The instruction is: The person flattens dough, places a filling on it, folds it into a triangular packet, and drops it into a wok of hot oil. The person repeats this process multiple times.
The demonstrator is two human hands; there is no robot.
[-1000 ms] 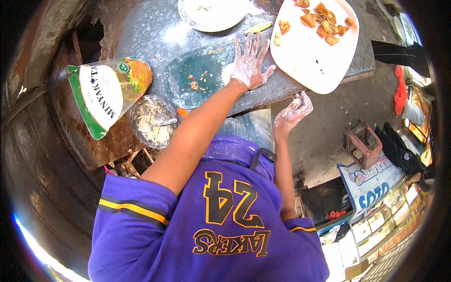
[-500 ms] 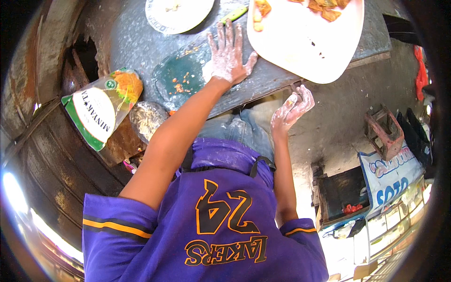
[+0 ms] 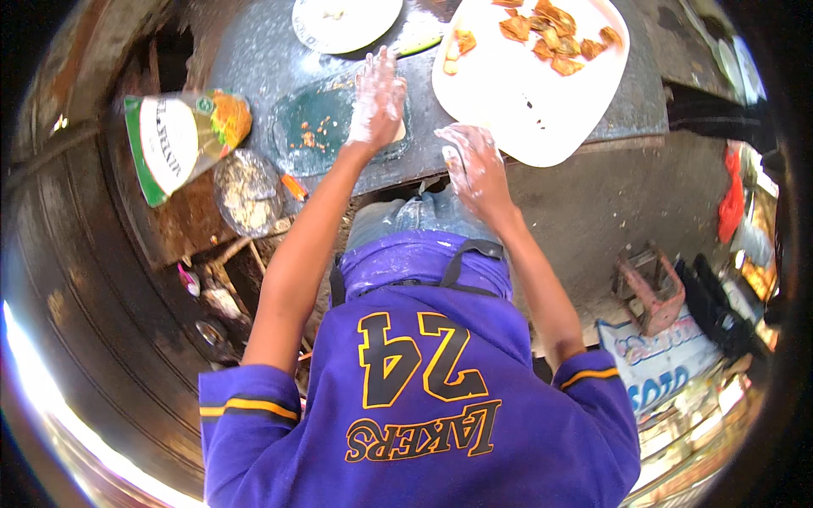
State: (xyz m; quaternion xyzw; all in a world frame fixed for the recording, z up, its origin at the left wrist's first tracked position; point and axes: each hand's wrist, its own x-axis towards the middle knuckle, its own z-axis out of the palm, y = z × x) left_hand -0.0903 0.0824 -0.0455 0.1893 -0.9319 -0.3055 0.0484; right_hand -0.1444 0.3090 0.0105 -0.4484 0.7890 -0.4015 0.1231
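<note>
My board (image 3: 332, 100) lies under my left hand (image 3: 377, 100), its longer way running roughly from 9 to 3 o'clock, and a pale piece (image 3: 400, 133), dough by its look, peeps out on it at 4 to 5 o'clock from that palm, right by the heel. From my right hand (image 3: 476, 162) the same piece lies toward 10 o'clock, with a small gap short of the fingertips; so the left is the nearer. Too much of the piece is hidden for me to tell its long axis, or whether my palm rests on it. My left fingers are straight and close together, aimed at 12; my right ones are half curled toward 10, just beside the tray (image 3: 508, 114), and I can't tell whether they hold anything. Counting from the left hand: one plate (image 3: 339, 35) at 11, one yellow-green tool (image 3: 419, 41) at 1, one tray at 3 with more than seven fried pieces (image 3: 513, 30), overlapping too much for an exact count, one bag (image 3: 182, 140) and one clear container (image 3: 222, 203) between 8 and 9, and one orange handle (image 3: 294, 187) between 7 and 8. The crumbs (image 3: 312, 135) on the board are several, too small to number.
</note>
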